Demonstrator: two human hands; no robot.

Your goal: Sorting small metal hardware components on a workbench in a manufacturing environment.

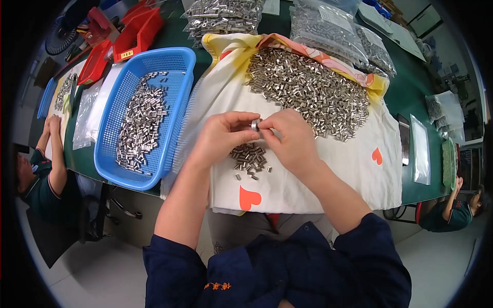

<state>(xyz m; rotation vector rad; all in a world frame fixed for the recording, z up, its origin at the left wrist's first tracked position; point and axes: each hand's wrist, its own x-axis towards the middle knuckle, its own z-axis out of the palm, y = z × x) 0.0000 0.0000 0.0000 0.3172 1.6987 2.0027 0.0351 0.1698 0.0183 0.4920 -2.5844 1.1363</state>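
Note:
Over the white cloth [292,192] with red hearts, my hands meet at a small shiny metal sleeve [254,125]. My left hand [218,136] pinches it between thumb and fingers. From the other side, the closed fingertips of my right hand [292,141] grip it too. Just below the hands lies a small pile of metal sleeves [250,158], a few of them loose at its near edge. Farther back, a large heap of such pieces [313,92] covers the cloth. To the left, a blue plastic basket [105,138] holds many more.
Red bins [138,33] stand at the back left. Bags of metal parts [223,20] and further filled bags [328,31] line the back. A dark phone-like object [404,138] and a clear bag [421,149] lie right. Co-workers [38,169] sit at both sides.

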